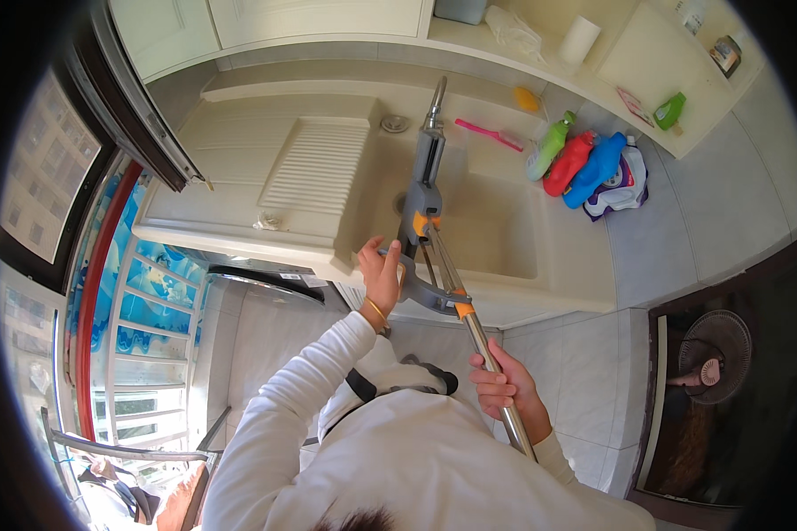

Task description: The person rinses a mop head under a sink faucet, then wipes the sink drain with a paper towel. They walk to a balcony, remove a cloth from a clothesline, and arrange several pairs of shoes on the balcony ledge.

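Observation:
A sponge mop with a grey plastic head (pixel 428 159) and orange joints reaches over the sink (pixel 498 226). Its far end lies right by the chrome faucet (pixel 436 103), overlapping the spout's lower end from my viewpoint. My left hand (pixel 380 275) is at the end of the curved grey lever (pixel 432 295), thumb pointing up and fingers around its looped grip, partly hidden. Lower down, my right hand (pixel 505 385) wraps the steel mop pole (pixel 479 335), which slants down past my right side.
A ribbed washboard (pixel 315 166) adjoins the sink on the left. A pink brush (pixel 488 134), a yellow sponge (pixel 525 99) and detergent bottles (pixel 571 162) line the right ledge. An open window frame (pixel 139 99) juts in at left; a fan (pixel 714 358) stands beyond the right doorway.

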A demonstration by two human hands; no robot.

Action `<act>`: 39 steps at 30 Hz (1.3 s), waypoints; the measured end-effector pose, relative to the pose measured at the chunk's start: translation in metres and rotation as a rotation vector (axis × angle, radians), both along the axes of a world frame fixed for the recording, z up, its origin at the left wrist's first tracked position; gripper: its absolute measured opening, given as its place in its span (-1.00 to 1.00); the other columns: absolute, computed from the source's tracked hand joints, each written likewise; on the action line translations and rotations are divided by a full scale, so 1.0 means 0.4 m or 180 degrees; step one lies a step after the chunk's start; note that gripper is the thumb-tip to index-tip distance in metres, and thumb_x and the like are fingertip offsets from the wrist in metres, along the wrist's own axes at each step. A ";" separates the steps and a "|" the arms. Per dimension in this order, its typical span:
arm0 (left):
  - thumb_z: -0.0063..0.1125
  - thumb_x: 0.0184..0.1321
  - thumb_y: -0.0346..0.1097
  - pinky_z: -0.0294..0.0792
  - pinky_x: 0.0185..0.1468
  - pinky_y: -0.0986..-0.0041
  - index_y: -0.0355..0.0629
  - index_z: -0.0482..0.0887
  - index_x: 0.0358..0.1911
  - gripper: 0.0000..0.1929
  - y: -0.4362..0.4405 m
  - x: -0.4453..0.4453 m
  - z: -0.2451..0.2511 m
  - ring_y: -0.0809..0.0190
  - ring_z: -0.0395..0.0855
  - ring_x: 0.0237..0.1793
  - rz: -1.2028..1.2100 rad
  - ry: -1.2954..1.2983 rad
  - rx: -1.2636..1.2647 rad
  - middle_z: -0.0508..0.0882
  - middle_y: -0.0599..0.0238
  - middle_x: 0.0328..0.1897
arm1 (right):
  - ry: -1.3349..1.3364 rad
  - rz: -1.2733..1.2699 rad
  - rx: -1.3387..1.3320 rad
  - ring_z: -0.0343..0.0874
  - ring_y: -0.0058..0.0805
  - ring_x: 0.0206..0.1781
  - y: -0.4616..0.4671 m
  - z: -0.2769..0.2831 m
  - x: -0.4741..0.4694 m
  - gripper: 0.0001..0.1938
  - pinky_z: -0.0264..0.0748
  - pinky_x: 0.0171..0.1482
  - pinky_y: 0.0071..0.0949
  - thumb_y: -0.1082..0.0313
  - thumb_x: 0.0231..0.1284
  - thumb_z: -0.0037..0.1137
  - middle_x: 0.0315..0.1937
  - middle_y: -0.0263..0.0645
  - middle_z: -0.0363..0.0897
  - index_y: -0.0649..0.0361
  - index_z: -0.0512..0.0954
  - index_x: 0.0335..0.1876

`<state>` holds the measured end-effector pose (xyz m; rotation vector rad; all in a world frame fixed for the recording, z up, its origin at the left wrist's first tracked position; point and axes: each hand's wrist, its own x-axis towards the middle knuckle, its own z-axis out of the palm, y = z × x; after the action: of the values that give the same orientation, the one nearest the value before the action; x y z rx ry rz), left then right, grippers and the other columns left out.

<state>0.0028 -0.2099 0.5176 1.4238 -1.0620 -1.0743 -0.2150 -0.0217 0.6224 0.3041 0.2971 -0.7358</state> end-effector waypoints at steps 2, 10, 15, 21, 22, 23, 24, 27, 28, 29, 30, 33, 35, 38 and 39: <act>-0.14 0.39 0.23 0.27 0.17 0.35 -0.34 0.52 0.03 -0.37 -0.128 -0.054 -0.073 0.06 0.41 0.13 -0.0099 0.0635 0.0290 0.46 -0.06 0.12 | -0.0014 0.0043 -0.0078 0.16 -0.72 -0.80 0.019 0.011 0.013 -0.55 0.23 -0.76 -0.60 -0.15 0.52 -0.34 -0.66 -0.48 0.22 0.13 0.37 -0.17; -0.13 0.38 0.27 0.37 -0.52 0.45 -0.32 0.60 -0.46 -0.34 -0.136 -0.019 -0.027 0.28 0.56 -0.66 -0.0913 -0.0391 0.0341 0.58 0.24 -0.67 | -0.0081 -0.0090 0.0167 0.15 -0.71 -0.80 0.033 0.027 0.028 -0.57 0.20 -0.77 -0.61 -0.15 0.52 -0.32 -0.67 -0.48 0.21 0.10 0.34 -0.18; 0.05 0.33 0.15 0.51 -0.42 0.45 -0.42 0.62 -0.34 -0.42 0.104 0.121 0.145 0.20 0.70 -0.59 -0.1037 -0.0473 0.0520 0.70 0.13 -0.61 | 0.0148 -0.0023 0.0161 0.16 -0.71 -0.80 0.007 0.022 0.011 -0.58 0.19 -0.77 -0.61 -0.14 0.51 -0.29 -0.67 -0.49 0.21 0.10 0.35 -0.18; 0.07 0.34 -0.09 0.50 -0.24 0.38 -0.37 0.58 -0.23 -0.63 0.353 0.097 0.335 0.08 0.74 -0.37 -0.2182 -0.0610 0.0057 0.73 0.05 -0.40 | 0.0264 -0.0056 0.0234 0.18 -0.71 -0.80 -0.067 0.000 0.006 -0.56 0.19 -0.78 -0.61 -0.13 0.51 -0.28 -0.68 -0.47 0.22 0.14 0.38 -0.17; 0.06 0.36 -0.15 0.51 -0.17 0.40 -0.39 0.57 -0.20 -0.66 0.350 0.101 0.355 0.09 0.76 -0.30 -0.2310 -0.0744 0.0018 0.75 0.05 -0.34 | 0.0242 -0.0042 0.0202 0.18 -0.71 -0.80 -0.074 0.001 0.005 -0.56 0.19 -0.78 -0.61 -0.13 0.51 -0.28 -0.68 -0.47 0.22 0.14 0.39 -0.17; 0.07 0.35 -0.15 0.51 -0.15 0.39 -0.39 0.56 -0.16 -0.66 0.342 0.105 0.370 0.04 0.75 -0.28 -0.2355 -0.0748 0.0005 0.73 0.01 -0.32 | 0.0122 -0.0024 0.0101 0.18 -0.71 -0.80 -0.076 0.002 0.005 -0.56 0.18 -0.78 -0.61 -0.13 0.52 -0.29 -0.68 -0.47 0.23 0.15 0.39 -0.17; 0.09 0.34 -0.15 0.51 -0.13 0.37 -0.39 0.54 -0.13 -0.65 0.335 0.103 0.381 0.00 0.74 -0.27 -0.2375 -0.0733 -0.0017 0.72 -0.03 -0.30 | 0.0060 0.0007 0.0016 0.19 -0.69 -0.80 -0.081 0.002 0.004 -0.54 0.19 -0.79 -0.60 -0.14 0.52 -0.32 -0.68 -0.45 0.22 0.17 0.37 -0.16; 0.14 0.29 -0.10 0.46 -0.14 0.34 -0.33 0.48 -0.04 -0.60 0.316 0.110 0.381 -0.01 0.68 -0.26 -0.2269 -0.0864 -0.0083 0.68 -0.03 -0.26 | 0.0144 -0.0120 0.0241 0.17 -0.71 -0.81 -0.072 0.002 0.006 -0.53 0.17 -0.80 -0.63 -0.15 0.52 -0.33 -0.68 -0.46 0.22 0.16 0.37 -0.16; 0.16 0.28 -0.08 0.43 -0.16 0.34 -0.30 0.46 -0.01 -0.58 0.315 0.113 0.369 0.01 0.65 -0.27 -0.2229 -0.0965 -0.0109 0.66 -0.01 -0.25 | 0.0198 -0.0099 0.0252 0.16 -0.72 -0.81 -0.068 0.000 0.008 -0.53 0.17 -0.80 -0.63 -0.16 0.52 -0.33 -0.68 -0.47 0.22 0.16 0.38 -0.16; 0.14 0.30 -0.10 0.41 -0.10 0.36 -0.31 0.44 0.01 -0.58 0.311 0.111 0.349 0.05 0.62 -0.20 -0.2022 -0.0381 0.0082 0.63 0.02 -0.19 | 0.0247 -0.0089 0.0256 0.15 -0.73 -0.81 -0.066 -0.002 0.009 -0.53 0.16 -0.80 -0.64 -0.16 0.52 -0.33 -0.68 -0.47 0.22 0.15 0.38 -0.17; 0.12 0.31 -0.12 0.38 -0.04 0.38 -0.31 0.41 0.04 -0.59 0.298 0.108 0.323 0.08 0.58 -0.14 -0.1819 0.0155 0.0244 0.60 0.05 -0.12 | 0.0256 -0.0192 0.0354 0.14 -0.73 -0.82 -0.059 -0.005 0.012 -0.53 0.16 -0.81 -0.65 -0.17 0.52 -0.33 -0.68 -0.48 0.22 0.14 0.38 -0.17; 0.02 0.39 -0.15 0.22 0.18 0.41 -0.34 0.37 0.07 -0.61 0.216 0.102 0.209 0.18 0.35 0.02 -0.1076 0.0588 0.0233 0.41 0.13 0.03 | 0.0313 -0.0028 0.0141 0.11 -0.75 -0.80 -0.039 -0.009 0.021 -0.55 0.14 -0.78 -0.64 -0.19 0.49 -0.28 -0.67 -0.51 0.20 0.09 0.41 -0.17; 0.00 0.39 -0.11 0.13 0.24 0.35 -0.33 0.38 0.07 -0.60 0.069 0.074 0.106 0.14 0.24 0.07 -0.0426 0.0267 -0.0147 0.33 0.09 0.05 | 0.0408 -0.0109 0.0224 0.08 -0.75 -0.80 -0.020 -0.002 0.030 -0.54 0.12 -0.79 -0.63 -0.20 0.49 -0.29 -0.67 -0.51 0.19 0.08 0.42 -0.18; -0.07 0.40 0.10 0.15 0.26 0.38 -0.30 0.46 0.07 -0.48 -0.129 -0.015 -0.029 0.12 0.31 0.15 -0.0492 0.0173 0.0223 0.41 0.06 0.15 | 0.0465 -0.0146 0.0212 0.07 -0.74 -0.80 -0.003 0.021 0.047 -0.53 0.08 -0.79 -0.62 -0.20 0.49 -0.31 -0.68 -0.51 0.17 0.07 0.42 -0.19; -0.10 0.38 0.18 0.16 0.27 0.36 -0.23 0.47 0.09 -0.44 -0.183 -0.051 -0.062 0.17 0.36 0.10 -0.0958 0.1048 0.0714 0.40 0.11 0.19 | 0.0340 -0.0262 0.0274 0.07 -0.74 -0.80 -0.001 0.032 0.054 -0.53 0.08 -0.79 -0.61 -0.20 0.50 -0.32 -0.69 -0.50 0.17 0.07 0.42 -0.20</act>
<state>-0.0175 -0.2831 0.4929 1.2229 -0.9541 -1.6272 -0.1935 -0.0221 0.6352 0.3609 0.4201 -0.8231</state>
